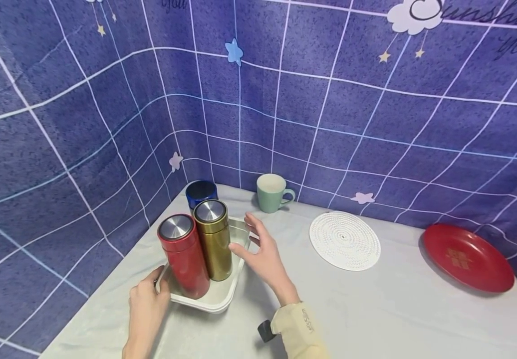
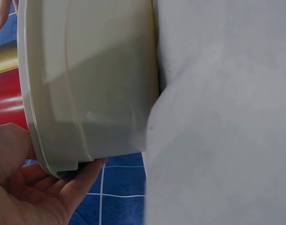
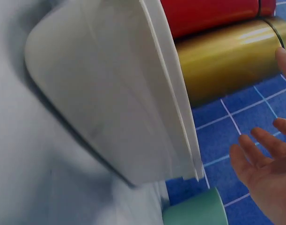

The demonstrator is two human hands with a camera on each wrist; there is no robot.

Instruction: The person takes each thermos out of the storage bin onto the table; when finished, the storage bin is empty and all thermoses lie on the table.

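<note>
backdrop cloth (image 1: 330, 99) showing script "Sunshine" top right, w/ "You" under it & partly cut "You" at top centre | sleeve cuff (image 1: 301, 324) bearing small print, too blurry to read | red plate (image 1: 467, 257) carrying gold emblem, unreadable

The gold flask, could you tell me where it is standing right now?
In the head view the gold flask stands upright in the white tray at the table's left, beside the red flask and near the right hand.
</note>
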